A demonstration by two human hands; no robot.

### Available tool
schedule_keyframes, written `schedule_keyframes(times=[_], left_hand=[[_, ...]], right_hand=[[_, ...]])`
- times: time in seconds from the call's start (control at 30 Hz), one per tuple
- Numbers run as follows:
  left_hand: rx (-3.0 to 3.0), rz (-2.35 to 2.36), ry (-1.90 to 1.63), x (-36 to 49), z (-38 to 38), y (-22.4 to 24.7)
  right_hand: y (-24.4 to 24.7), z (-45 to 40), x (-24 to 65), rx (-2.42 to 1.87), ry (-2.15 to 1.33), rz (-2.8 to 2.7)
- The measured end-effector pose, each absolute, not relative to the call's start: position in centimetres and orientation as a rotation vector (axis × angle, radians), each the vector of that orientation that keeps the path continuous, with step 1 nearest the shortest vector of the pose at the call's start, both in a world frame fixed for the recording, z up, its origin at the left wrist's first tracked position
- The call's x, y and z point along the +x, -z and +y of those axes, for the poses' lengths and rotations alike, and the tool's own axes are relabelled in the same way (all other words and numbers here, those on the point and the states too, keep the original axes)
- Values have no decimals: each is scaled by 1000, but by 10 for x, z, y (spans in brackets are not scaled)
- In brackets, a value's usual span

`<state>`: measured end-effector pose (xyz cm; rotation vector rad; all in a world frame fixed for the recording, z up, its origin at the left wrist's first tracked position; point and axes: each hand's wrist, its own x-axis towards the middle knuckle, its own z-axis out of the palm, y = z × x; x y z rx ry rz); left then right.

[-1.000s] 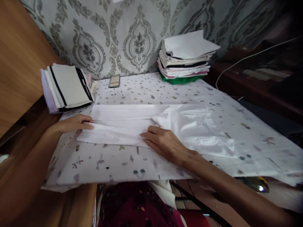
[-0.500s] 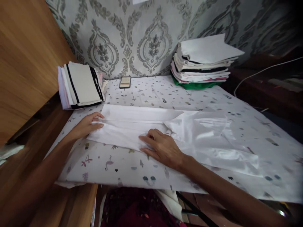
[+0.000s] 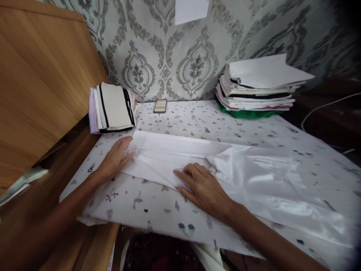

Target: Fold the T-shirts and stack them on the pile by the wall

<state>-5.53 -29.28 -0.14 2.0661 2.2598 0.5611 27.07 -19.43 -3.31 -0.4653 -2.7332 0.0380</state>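
White, flat, visibly creased fabric piece point(image 3: 242, 169) | long axis running from my left hand point(image 3: 117, 156) rightward past my right hand point(image 3: 203, 188) | both moderately spread

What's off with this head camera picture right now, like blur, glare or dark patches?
In the head view, the left hand is smeared, while the right hand looks sharper; bright glare shows on the right part of the white cloth; the picture's upper right corner sinks into darkness; and the small flat item is pixelated.
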Motion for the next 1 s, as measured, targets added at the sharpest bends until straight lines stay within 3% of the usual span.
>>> schedule_keyframes(times=[0.1, 0.3, 0.5, 0.63, 0.73, 1.0], left_hand=[[2015, 2111, -419, -52, -299, 13], [2167, 2133, -557, -82, -277, 1], [2627, 2137, 186, -89, -246, -11], [2700, 2194, 411, -77, -239, -16], [2599, 2330, 350, -75, -238, -17], [2364, 2453, -237, -68, -249, -14]], right_hand=[[33, -195, 271, -467, -42, -2729], [26, -192, 270, -481, -137, -2696], [11, -177, 255, -618, -28, -2699], [5, -168, 226, -682, -35, -2820], [4, -164, 193, -697, -36, -2895], [4, -146, 118, -683, -65, -2864]])
